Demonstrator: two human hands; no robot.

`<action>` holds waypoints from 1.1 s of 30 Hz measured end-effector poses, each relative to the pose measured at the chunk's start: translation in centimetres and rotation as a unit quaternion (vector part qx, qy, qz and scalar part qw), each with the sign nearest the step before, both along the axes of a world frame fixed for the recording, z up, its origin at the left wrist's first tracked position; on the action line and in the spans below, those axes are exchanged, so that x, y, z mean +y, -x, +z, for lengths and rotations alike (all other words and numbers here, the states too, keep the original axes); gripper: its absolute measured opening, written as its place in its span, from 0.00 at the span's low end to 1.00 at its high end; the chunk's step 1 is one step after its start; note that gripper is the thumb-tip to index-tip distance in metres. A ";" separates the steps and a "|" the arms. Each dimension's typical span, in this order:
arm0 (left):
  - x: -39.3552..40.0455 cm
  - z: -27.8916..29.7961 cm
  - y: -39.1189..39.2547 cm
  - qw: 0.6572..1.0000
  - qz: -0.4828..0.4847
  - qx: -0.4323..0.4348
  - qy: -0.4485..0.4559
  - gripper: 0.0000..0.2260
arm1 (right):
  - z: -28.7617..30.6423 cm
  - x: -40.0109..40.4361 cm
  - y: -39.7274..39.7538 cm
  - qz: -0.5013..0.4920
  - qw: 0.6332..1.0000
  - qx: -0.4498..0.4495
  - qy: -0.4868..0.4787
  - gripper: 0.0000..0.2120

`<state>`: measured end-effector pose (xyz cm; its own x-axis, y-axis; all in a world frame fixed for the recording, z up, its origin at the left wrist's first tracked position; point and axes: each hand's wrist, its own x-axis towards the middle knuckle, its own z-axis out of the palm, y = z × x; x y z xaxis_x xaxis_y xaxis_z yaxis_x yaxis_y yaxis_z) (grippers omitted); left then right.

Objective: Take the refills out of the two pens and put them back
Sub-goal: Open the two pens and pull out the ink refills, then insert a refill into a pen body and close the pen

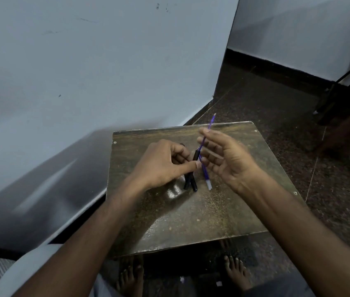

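I look down on a small square table with a worn, dull brown top that catches a pale glare near its middle. It stands close to a light blue-grey wall, scuffed with a few dark marks. A dark skirting strip runs along the base of the far wall. The floor is dark speckled stone with thin joint lines. At the right edge I see part of some dark wooden furniture. The light is dim.
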<state>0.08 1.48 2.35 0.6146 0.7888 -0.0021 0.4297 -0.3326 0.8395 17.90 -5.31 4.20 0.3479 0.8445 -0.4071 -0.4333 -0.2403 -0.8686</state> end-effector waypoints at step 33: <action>1.0 -0.7 0.6 0.996 0.078 -0.024 0.036 0.10 | -2.3 0.3 -10.2 0.080 0.786 -0.588 0.175 0.11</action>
